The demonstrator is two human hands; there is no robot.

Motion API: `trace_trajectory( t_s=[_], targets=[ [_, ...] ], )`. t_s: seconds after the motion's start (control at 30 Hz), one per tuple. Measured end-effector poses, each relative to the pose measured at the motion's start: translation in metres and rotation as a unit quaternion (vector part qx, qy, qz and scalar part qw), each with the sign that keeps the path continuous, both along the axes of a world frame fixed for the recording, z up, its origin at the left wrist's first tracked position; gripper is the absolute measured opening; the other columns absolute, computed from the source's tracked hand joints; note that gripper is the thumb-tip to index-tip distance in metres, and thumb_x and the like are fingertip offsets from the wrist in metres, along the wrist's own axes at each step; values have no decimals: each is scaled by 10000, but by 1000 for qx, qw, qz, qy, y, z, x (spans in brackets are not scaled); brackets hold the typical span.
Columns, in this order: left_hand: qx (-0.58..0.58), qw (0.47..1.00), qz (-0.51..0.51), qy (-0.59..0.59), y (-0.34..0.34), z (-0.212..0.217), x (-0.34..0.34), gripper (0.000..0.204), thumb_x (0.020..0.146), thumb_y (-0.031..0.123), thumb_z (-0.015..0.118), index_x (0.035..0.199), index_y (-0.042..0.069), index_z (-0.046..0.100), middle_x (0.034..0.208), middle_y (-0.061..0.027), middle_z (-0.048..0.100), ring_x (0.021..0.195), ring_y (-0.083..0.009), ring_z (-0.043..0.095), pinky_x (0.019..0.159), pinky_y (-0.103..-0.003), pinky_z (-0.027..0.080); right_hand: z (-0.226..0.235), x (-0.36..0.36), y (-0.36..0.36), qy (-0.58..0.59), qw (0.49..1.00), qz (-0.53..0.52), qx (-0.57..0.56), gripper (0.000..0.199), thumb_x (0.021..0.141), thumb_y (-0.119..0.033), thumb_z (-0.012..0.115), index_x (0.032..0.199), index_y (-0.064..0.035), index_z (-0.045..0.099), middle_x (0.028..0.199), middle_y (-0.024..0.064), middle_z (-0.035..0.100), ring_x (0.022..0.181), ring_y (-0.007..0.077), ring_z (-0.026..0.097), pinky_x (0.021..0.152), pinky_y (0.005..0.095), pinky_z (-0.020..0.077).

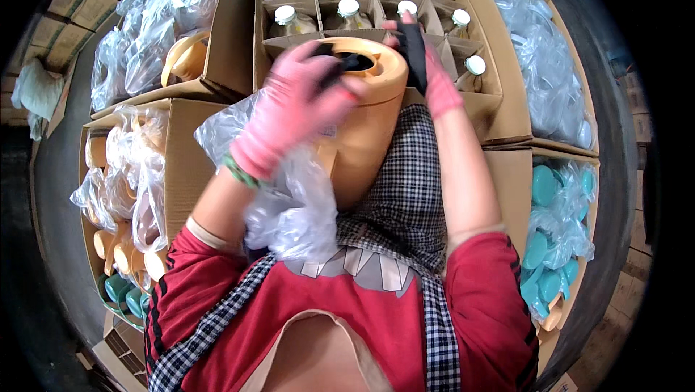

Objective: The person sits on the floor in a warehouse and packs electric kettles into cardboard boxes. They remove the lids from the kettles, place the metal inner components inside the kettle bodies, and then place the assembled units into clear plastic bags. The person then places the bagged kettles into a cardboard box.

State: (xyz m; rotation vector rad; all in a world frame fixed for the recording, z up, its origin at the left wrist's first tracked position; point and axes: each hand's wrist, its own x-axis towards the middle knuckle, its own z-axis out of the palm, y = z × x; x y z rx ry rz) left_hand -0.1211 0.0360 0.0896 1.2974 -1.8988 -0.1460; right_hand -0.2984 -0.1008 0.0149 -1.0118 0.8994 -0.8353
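L hand in pink-and-black glove [297, 95], blurred over jug mouth; can't tell if grip holds anything. R hand in matching glove [421, 59]: grip wide, by the rim. Peach-orange rounded plastic jug [365, 117], centre frame, is out of bag, mouth uncovered, no lid on yet. Crumpled clear plastic bag [293, 207] under L wrist. White-capped clear bottles [350, 17], upper ctr, sit in divided brown cardboard carton [496, 37]; bagged round teal plastic parts [543, 184] lower R.

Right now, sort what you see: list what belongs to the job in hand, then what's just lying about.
Apparently in the job:
- jug, at the person's lap, left hand at its mouth
- clear bag beside it

Apparently lying about:
- teal parts
- peach parts
- pale bag, far left

Unclear: capped bottles, near the right hand.
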Motion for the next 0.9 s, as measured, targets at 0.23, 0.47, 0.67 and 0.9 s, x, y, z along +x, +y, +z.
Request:
trace_trajectory(
  t_s=[0.23,0.47,0.67,0.9],
  targets=[
    [198,892,-28,406,-24,-35,66,264,760,227,597,630,-2,607,584,-120,544,545,-213,532,550,-284,427,14,32,67,101,958,19,-269,414,792,-398,519,896,-5,594,909,71,573,848,157,516,781,248,376],
    [-23,998,42,35,-5,-14,-7,207,717,183,638,677,-19,609,640,-134,536,571,-226,537,537,-284,419,-10,24,2,-72,994,82,4,466,786,-436,512,943,0,557,862,66,552,800,154,542,759,260,432],
    [164,922,0,352,-31,-66,83,230,773,183,564,659,-11,611,618,-103,555,581,-147,531,557,-251,418,35,41,93,248,930,-44,-267,408,818,-429,495,919,-47,596,865,71,590,848,151,544,770,282,413],
    [12,994,62,85,-1,-23,-8,272,738,291,601,665,30,618,696,-113,576,653,-287,554,609,-330,450,-8,27,12,-182,959,194,94,515,833,-458,431,969,25,549,868,104,590,778,164,551,735,264,422]
  ],
)
